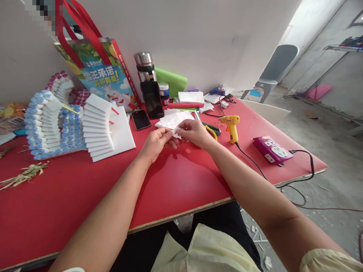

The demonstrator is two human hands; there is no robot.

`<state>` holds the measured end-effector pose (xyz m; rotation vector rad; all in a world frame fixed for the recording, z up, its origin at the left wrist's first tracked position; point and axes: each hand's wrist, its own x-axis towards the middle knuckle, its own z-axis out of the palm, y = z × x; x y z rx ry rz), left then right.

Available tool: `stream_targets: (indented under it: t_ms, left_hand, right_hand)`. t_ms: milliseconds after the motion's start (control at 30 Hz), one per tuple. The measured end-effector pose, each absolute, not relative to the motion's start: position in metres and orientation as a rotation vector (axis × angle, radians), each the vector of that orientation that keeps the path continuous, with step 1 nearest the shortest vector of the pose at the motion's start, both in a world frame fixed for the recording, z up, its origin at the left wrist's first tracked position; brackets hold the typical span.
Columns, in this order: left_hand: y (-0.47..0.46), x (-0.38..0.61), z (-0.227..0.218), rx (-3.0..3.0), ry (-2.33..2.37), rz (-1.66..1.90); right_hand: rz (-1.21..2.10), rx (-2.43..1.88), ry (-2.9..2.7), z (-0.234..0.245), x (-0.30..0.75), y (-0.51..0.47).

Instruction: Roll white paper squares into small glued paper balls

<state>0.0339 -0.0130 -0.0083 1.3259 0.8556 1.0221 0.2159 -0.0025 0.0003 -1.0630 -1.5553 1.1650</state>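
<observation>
Above the red table, my left hand (159,141) and my right hand (194,132) meet, fingertips almost touching. Between them they pinch a small piece of white paper (176,130), partly covered by the fingers. Both hands are closed on it. Just behind lies a stack of white paper sheets (170,120). Yellow-handled scissors (212,133), with part of them hidden by my right hand, rest beside it. A green-and-black tool (212,128) lies close to the scissors.
The red table (176,181) bears a yellow glue gun (231,126), a purple power strip (272,149) with trailing cords, two phones (141,119), a steel flask (144,64) and a shopping bag (104,79). At left stand stepped white foam models (98,130) and blue-white rolled pieces (42,126).
</observation>
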Motion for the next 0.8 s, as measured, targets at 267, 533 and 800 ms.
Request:
stream_targets:
  t_ms: [267,533,800]
  left_hand:
    - [-0.0147,0.0381,-0.0105,1.384,0.903,1.103]
    - [-0.0127,0.0358,-0.0111,1.445,0.87,1.194]
    - [-0.0135,0.0317,-0.0069,1.799,0.967,1.226]
  right_hand:
    - [0.728,-1.112,-1.782,-0.0004,0.2147,-0.0069]
    - [0.838,-1.033,-1.723,0.0039,0.2143,-0.01]
    - [1.743,-0.992,-1.012,0.0066,0.2145,-0.0018]
